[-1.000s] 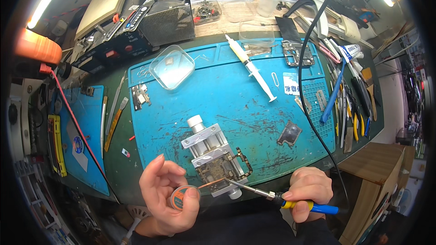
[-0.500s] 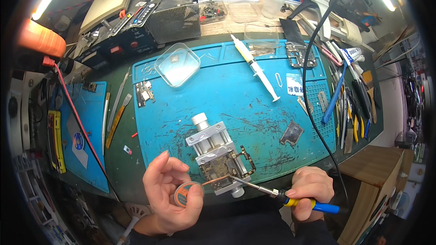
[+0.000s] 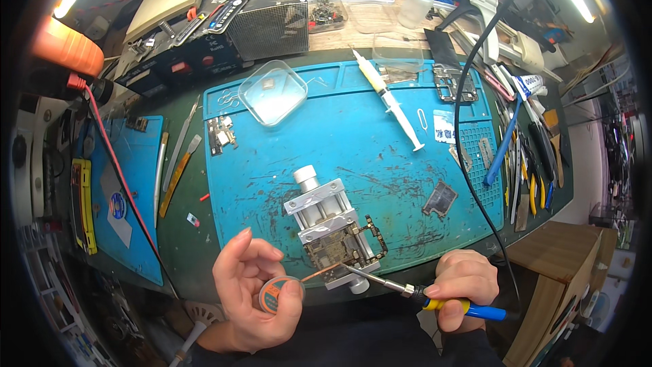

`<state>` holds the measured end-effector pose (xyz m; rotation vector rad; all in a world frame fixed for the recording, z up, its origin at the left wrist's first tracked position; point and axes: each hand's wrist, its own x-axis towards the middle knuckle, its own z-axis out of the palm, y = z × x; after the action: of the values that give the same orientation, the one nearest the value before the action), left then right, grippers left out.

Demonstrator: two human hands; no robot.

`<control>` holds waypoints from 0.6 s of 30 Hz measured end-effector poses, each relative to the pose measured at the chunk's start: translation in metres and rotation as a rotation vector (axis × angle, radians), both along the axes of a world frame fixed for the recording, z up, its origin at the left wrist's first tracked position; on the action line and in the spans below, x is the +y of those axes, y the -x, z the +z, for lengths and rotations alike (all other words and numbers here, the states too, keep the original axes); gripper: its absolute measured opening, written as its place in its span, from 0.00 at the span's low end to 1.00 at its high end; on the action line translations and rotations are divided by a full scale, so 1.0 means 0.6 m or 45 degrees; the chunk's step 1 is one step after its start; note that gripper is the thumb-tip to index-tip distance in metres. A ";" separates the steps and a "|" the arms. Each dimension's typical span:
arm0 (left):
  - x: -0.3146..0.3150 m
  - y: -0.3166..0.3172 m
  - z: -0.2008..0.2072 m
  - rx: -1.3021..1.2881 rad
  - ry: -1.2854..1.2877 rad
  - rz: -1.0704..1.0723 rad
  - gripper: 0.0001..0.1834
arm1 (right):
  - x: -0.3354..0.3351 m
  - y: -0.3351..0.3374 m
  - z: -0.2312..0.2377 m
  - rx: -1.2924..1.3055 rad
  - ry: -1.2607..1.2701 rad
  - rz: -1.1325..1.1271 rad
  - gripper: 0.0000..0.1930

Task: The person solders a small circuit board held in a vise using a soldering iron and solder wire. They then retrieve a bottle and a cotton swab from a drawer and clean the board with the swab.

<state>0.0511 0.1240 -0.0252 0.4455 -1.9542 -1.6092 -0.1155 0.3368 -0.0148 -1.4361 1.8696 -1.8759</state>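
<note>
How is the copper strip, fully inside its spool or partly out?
Partly out: the copper strip extends from the spool to the circuit board.

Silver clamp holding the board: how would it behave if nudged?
The clamp looks like solid metal, so probably stiff and fairly heavy for its size. Its low, broad frame suggests sliding before tipping. The thin circuit board it grips looks fragile.

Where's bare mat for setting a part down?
Blue mat between clear dish, syringe and metal clamp; also scuffed mat between clamp and dark plate. Crowded: right of the mat, hand tools; near side, left hand and right hand by the clamp.
</note>
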 end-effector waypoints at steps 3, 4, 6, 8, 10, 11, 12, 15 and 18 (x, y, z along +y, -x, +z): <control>0.000 -0.003 0.001 0.007 -0.009 0.001 0.39 | -0.002 -0.001 0.000 0.004 0.006 -0.001 0.08; 0.000 -0.003 0.001 0.009 -0.009 -0.002 0.40 | -0.003 -0.001 0.000 0.002 0.012 -0.007 0.08; 0.000 -0.003 0.002 0.014 -0.009 -0.009 0.40 | -0.003 -0.002 -0.001 0.000 0.016 -0.015 0.08; -0.002 -0.004 0.000 0.014 -0.001 -0.014 0.40 | -0.002 -0.003 -0.002 0.001 0.011 -0.019 0.08; -0.002 -0.006 0.000 0.005 -0.001 -0.017 0.40 | -0.003 -0.003 -0.001 -0.009 0.005 -0.017 0.08; -0.002 -0.006 0.001 -0.003 -0.006 -0.016 0.40 | -0.003 -0.003 0.000 -0.015 0.001 -0.016 0.08; -0.002 -0.007 0.002 -0.012 -0.010 -0.016 0.40 | -0.004 -0.003 -0.001 -0.014 0.000 -0.012 0.08; -0.003 -0.008 0.002 -0.006 0.012 -0.017 0.40 | -0.003 -0.004 -0.001 -0.009 -0.004 -0.013 0.08; -0.003 -0.010 0.003 -0.006 0.009 -0.015 0.40 | -0.004 -0.007 0.001 -0.009 -0.013 -0.025 0.08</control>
<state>0.0573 0.1222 -0.0236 0.4365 -1.9685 -1.6097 -0.1116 0.3341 -0.0145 -1.4112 1.8942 -1.8750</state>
